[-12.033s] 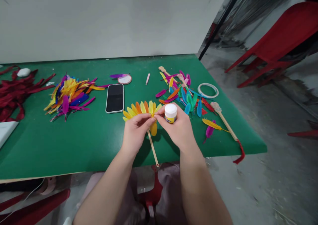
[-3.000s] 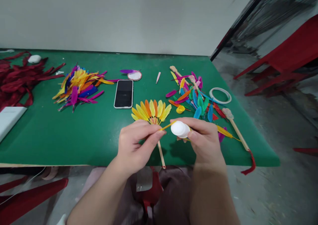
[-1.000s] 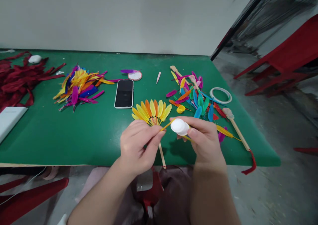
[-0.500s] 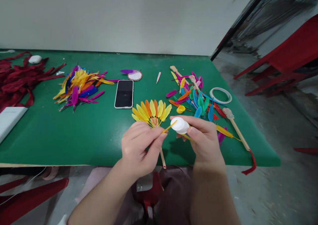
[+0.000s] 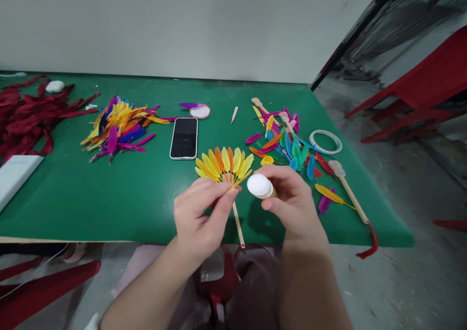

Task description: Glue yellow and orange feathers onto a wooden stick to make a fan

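Observation:
Between the thumb and index finger of my left hand (image 5: 202, 216) is a narrow yellow feather (image 5: 242, 178), seen nearly edge-on. My right hand (image 5: 294, 199) is closed around a glue stick (image 5: 260, 186), its round white end turned towards me. A gap separates the feather from the glue. Just beyond my left hand lies a fan of yellow and orange feathers (image 5: 226, 161) on a wooden stick (image 5: 239, 225); my fingers cover part of its base. A yellow cap (image 5: 267, 160) lies beyond my right hand.
On the green table (image 5: 146, 199) are a phone (image 5: 184, 138), a feather pile (image 5: 120, 126), dark red ribbons (image 5: 25, 111) and a white box (image 5: 18, 177). To the right lie loose feathers (image 5: 295, 150), a tape roll (image 5: 325, 142) and a tasselled wooden stick (image 5: 348, 191).
The yellow feather has come off the glue stick's white end and moved left, towards the fan, in my left hand. My right hand with the glue stick has shifted slightly left.

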`<state>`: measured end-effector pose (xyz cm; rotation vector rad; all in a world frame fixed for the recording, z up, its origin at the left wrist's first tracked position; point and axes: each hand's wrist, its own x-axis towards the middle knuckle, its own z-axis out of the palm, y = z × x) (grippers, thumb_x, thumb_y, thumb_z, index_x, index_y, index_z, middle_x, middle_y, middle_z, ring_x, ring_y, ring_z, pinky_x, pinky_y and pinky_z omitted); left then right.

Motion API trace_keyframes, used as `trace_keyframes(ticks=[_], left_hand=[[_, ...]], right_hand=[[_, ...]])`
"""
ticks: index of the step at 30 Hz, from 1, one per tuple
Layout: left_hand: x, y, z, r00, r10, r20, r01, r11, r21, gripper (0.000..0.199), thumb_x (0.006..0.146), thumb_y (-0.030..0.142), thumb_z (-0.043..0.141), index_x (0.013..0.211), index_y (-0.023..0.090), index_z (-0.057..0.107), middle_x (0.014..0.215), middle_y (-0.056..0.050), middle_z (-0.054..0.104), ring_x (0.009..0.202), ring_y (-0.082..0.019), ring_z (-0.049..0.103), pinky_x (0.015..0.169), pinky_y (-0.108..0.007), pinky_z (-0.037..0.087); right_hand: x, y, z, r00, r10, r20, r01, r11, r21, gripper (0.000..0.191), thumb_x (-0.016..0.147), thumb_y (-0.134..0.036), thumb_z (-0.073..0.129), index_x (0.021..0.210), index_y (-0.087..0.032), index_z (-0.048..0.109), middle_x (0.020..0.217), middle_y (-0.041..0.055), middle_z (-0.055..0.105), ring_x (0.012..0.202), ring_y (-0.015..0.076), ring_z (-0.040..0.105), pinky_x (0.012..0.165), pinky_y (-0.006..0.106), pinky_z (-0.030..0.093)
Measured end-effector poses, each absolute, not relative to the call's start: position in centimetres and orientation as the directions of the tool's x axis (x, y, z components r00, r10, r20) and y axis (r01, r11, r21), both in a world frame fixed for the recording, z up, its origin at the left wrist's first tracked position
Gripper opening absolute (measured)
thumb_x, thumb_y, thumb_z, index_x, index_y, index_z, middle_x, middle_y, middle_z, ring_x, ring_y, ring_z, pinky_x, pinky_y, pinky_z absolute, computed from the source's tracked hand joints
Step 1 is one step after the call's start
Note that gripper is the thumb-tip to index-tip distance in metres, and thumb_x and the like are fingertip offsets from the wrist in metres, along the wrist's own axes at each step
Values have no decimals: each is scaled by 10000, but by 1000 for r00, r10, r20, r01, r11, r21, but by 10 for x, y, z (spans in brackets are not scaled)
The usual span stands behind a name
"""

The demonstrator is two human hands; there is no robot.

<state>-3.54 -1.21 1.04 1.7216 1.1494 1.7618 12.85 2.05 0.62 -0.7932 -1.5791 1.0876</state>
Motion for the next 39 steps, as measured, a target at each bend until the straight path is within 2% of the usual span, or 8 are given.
trace_keyframes(ticks=[10, 16, 27, 34, 39], left_hand=[[-41, -11, 14, -41, 813, 581, 225, -559, 798, 91, 781, 128, 593, 748, 151, 675, 554, 0, 569, 545, -109, 527, 514, -245, 413], [-41, -10, 14, -6, 783, 622, 246, -602, 760, 96, 786, 110, 585, 775, 149, 672, 556, -4, 578, 548, -111, 530, 520, -255, 417], [-45, -8, 13, 27, 649, 760, 393, -706, 589, 86, 755, 79, 598, 795, 135, 649, 560, -7, 579, 529, -113, 517, 555, -276, 458], [-50, -9, 14, 135, 528, 839, 566, -736, 372, 116, 722, 64, 599, 818, 117, 635, 559, -14, 557, 530, -124, 510, 572, -301, 468], [-47, -8, 13, 13, 562, 827, 548, -696, 464, 113, 730, 51, 599, 811, 118, 639, 582, -22, 581, 531, -114, 511, 578, -293, 464]], right_hand=[[130, 21, 6, -281, 888, 363, -18, 373, -927, 332, 669, -413, 727, 978, -324, 643, 942, -1, 663, 879, 181, 617, 767, 322, 517], [130, 20, 7, -289, 884, 367, -64, 365, -929, 319, 686, -357, 728, 994, -356, 642, 955, -31, 658, 894, 148, 610, 771, 270, 500], [131, 21, 6, -276, 898, 343, -9, 355, -935, 325, 682, -427, 713, 981, -319, 650, 961, -4, 672, 888, 178, 621, 756, 304, 511], [131, 20, 6, -272, 909, 315, 8, 330, -944, 310, 693, -406, 711, 984, -318, 653, 966, 0, 674, 897, 182, 618, 784, 316, 515], [130, 20, 6, -255, 919, 300, 24, 317, -948, 340, 672, -453, 713, 967, -294, 659, 944, 8, 676, 877, 188, 622, 758, 319, 520]])
